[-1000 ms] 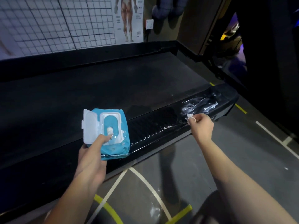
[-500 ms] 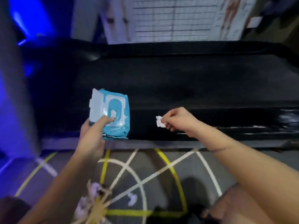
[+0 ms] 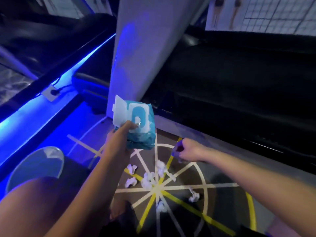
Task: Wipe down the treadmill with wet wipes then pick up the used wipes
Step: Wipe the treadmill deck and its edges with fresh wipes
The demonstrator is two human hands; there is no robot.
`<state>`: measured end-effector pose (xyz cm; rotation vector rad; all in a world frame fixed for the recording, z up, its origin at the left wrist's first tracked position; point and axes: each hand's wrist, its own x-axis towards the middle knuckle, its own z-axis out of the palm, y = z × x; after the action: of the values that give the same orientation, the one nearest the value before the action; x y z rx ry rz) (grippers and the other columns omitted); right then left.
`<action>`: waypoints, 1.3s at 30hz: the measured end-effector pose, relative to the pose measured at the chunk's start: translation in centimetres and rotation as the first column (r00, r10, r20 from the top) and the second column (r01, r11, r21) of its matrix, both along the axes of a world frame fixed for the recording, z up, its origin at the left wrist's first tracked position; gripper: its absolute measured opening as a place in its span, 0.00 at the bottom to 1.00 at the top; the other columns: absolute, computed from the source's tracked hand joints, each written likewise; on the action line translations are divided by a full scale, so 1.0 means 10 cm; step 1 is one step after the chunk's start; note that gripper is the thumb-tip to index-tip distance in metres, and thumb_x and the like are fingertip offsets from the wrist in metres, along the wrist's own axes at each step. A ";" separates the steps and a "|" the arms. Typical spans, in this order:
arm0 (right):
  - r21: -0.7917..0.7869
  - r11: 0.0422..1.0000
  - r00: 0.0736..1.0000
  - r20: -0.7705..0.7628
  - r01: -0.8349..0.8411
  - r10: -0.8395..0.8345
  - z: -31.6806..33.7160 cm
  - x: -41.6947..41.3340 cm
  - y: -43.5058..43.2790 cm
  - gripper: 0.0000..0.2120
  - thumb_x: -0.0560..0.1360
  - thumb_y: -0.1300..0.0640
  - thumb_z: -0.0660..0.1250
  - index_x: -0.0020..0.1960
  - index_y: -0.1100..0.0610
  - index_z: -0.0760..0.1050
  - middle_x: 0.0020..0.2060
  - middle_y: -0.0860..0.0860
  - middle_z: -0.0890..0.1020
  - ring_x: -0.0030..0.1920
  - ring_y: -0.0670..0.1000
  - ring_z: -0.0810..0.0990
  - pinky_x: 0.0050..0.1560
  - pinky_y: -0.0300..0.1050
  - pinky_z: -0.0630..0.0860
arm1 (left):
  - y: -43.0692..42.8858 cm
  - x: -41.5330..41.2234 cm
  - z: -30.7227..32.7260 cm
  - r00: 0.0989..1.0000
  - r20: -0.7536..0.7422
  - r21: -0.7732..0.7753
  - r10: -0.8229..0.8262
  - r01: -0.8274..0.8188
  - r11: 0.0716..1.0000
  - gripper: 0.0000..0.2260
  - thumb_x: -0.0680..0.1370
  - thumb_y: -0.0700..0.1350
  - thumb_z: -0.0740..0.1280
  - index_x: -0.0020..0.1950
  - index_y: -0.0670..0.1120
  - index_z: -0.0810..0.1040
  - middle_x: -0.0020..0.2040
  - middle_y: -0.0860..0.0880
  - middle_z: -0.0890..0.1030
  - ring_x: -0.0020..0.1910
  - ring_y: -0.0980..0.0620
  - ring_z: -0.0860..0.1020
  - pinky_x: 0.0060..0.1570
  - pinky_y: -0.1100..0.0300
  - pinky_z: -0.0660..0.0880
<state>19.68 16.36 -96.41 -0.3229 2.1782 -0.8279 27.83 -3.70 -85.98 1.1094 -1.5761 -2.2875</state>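
The black treadmill [image 3: 239,86] runs along the right, its deck edge just above the taped floor [image 3: 225,200]. A pale upright column [image 3: 136,48] stands at its near end. A round translucent bin [image 3: 25,170] sits low on the left, well apart from the litter.

The left grip [image 3: 119,144] is wrapped around the blue wipe pack [image 3: 139,124], which it holds up with the lid flipped open, thumb over the dispensing slot. The right grip [image 3: 185,151] hangs low over the floor with fingers curled. It is too blurred to tell whether they pinch a wipe or nothing.

The used wipes [image 3: 147,181] lie crumpled on the floor around the point where the tape lines cross, with one stray [image 3: 194,196] farther right. They lie below the right grip, slightly nearer the person. As wadded balls they have no real long axis. The right grip is the nearer and freer, so pick-up likely falls to it, reaching down and inward.
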 end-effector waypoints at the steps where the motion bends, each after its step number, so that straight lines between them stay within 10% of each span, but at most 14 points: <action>1: 0.047 0.997 0.994 -0.095 -0.054 0.058 0.08 -0.03 0.03 0.06 0.77 0.54 0.71 0.49 0.56 0.83 0.38 0.52 0.86 0.38 0.52 0.84 0.41 0.43 0.79 | 0.00 0.01 -0.03 1.000 0.002 0.001 -0.018 0.018 1.000 0.13 0.77 0.37 0.69 0.62 0.41 0.81 0.50 0.42 0.87 0.42 0.46 0.87 0.37 0.56 0.82; 8: -0.309 0.939 0.896 -0.358 0.152 -0.263 1.09 -0.22 0.56 0.03 0.79 0.55 0.70 0.47 0.49 0.83 0.35 0.50 0.84 0.33 0.46 0.83 0.35 0.38 0.79 | 0.31 -0.07 -0.04 0.978 -0.080 0.081 -0.195 0.202 0.976 0.15 0.79 0.34 0.68 0.65 0.41 0.81 0.56 0.40 0.87 0.48 0.43 0.87 0.39 0.55 0.83; 12: -0.486 0.874 0.846 -0.465 0.004 -0.262 1.45 -0.19 0.60 0.05 0.77 0.54 0.72 0.52 0.47 0.84 0.36 0.50 0.82 0.32 0.43 0.77 0.36 0.40 0.76 | 0.59 -0.05 0.12 0.937 -0.144 0.067 -0.318 0.330 0.942 0.21 0.71 0.36 0.74 0.64 0.41 0.82 0.58 0.40 0.86 0.52 0.41 0.87 0.46 0.50 0.84; 15: -0.356 0.911 0.788 -0.613 -0.206 -0.061 1.52 -0.07 0.53 0.08 0.75 0.52 0.76 0.54 0.48 0.85 0.38 0.47 0.80 0.36 0.43 0.78 0.42 0.34 0.73 | 0.73 0.03 0.20 0.895 -0.210 0.071 -0.393 0.415 0.907 0.21 0.69 0.38 0.73 0.63 0.43 0.84 0.61 0.38 0.85 0.60 0.35 0.84 0.62 0.37 0.78; 23: -0.146 0.929 0.676 -0.725 -0.340 0.133 1.59 -0.03 0.34 0.06 0.74 0.52 0.76 0.50 0.48 0.84 0.42 0.44 0.76 0.41 0.43 0.76 0.46 0.38 0.75 | 0.63 0.15 0.23 0.896 -0.208 0.063 -0.394 0.414 0.908 0.23 0.69 0.38 0.73 0.65 0.44 0.83 0.60 0.38 0.85 0.59 0.34 0.84 0.63 0.37 0.78; 32: -0.187 0.970 0.806 -0.591 -0.156 0.016 1.37 0.01 0.17 0.01 0.79 0.58 0.67 0.49 0.54 0.77 0.46 0.47 0.75 0.41 0.39 0.74 0.46 0.26 0.66 | 0.67 -0.01 0.07 0.952 -0.057 0.095 -0.301 0.305 0.947 0.12 0.75 0.30 0.71 0.58 0.39 0.83 0.48 0.37 0.87 0.42 0.39 0.87 0.36 0.49 0.83; 39: -0.143 0.975 0.832 -0.509 0.170 -0.220 1.41 0.09 0.05 0.14 0.72 0.44 0.75 0.40 0.53 0.76 0.37 0.47 0.80 0.35 0.43 0.76 0.36 0.36 0.71 | 0.67 -0.01 -0.09 0.965 -0.060 0.047 -0.254 0.257 0.965 0.16 0.76 0.33 0.73 0.63 0.42 0.81 0.51 0.39 0.88 0.51 0.34 0.86 0.58 0.34 0.81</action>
<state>20.59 16.81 -82.26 -0.4138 2.7234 -1.0506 27.72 2.95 -86.90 0.8929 -1.7354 -2.5123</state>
